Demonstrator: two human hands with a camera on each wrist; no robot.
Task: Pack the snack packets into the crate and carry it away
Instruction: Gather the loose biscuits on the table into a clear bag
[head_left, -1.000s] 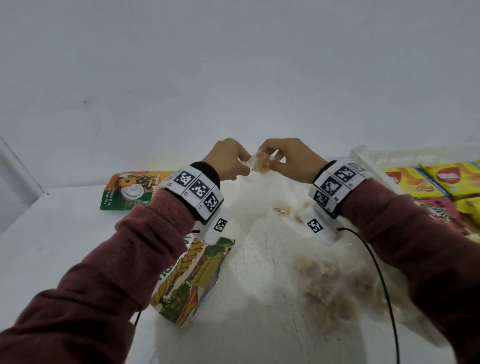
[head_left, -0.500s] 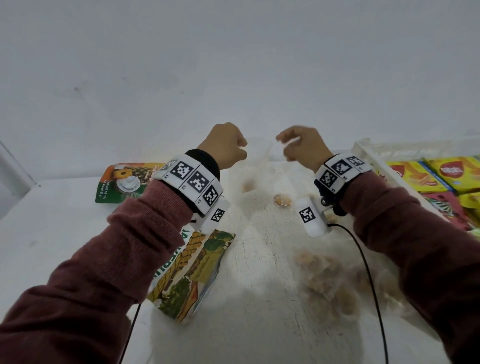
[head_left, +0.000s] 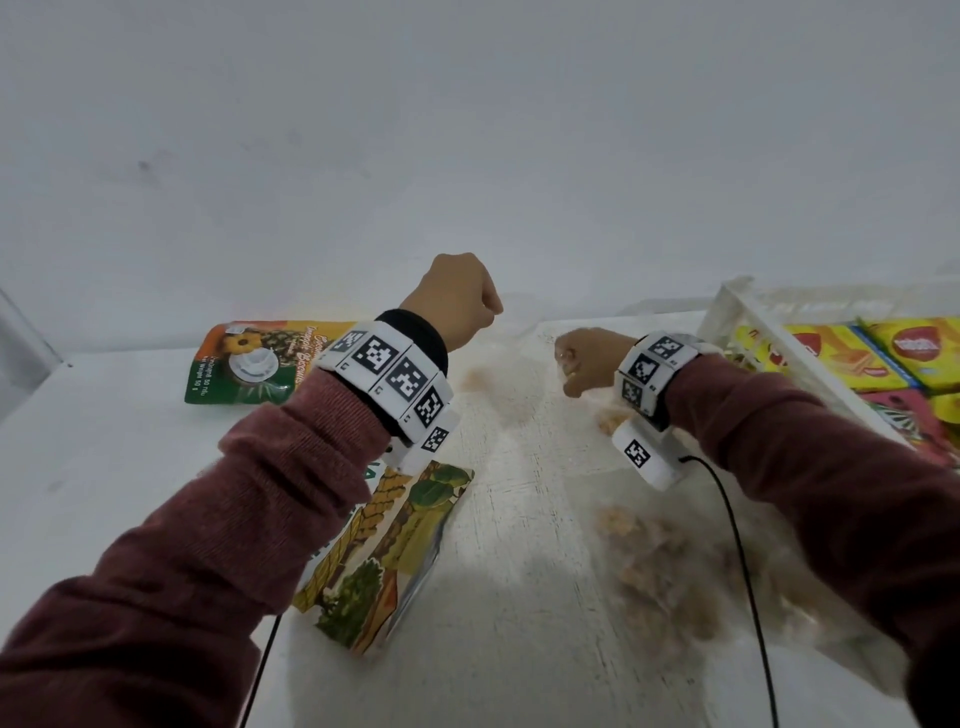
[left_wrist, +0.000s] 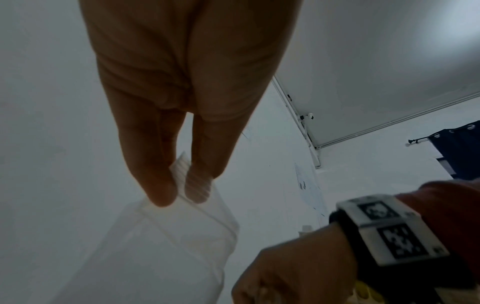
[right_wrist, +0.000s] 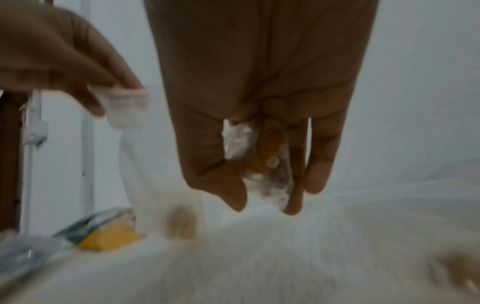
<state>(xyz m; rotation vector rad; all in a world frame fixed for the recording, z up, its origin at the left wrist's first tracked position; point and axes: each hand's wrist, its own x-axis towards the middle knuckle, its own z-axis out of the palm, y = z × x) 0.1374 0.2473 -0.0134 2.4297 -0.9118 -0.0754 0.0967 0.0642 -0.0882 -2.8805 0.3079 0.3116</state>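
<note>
While both hands grip its top edge, the clear snack bag (head_left: 691, 566) hangs stretched between them above the white table (head_left: 104, 467), with pale brown pieces showing through the film. Its sealed top edge runs left to right from one hand to the other, and the body trails down and toward the person, so the long axis points from the hands back to the chest. The left hand (head_left: 457, 301) is higher; in its wrist view thumb and forefinger pinch the ribbed seal strip (left_wrist: 192, 181). The right hand (head_left: 587, 364) is lower and nearer the white crate (head_left: 737, 306), its fingers (right_wrist: 215, 164) curled round a bunched corner of film (right_wrist: 265, 160). The crate lies to the right of the bag, already holding yellow and red packets (head_left: 831, 358). A swing rightward looks like what the next move needs. Two printed packets, one under the left forearm (head_left: 384, 551) and one further back (head_left: 249, 364), lie on the table to the left.
</note>
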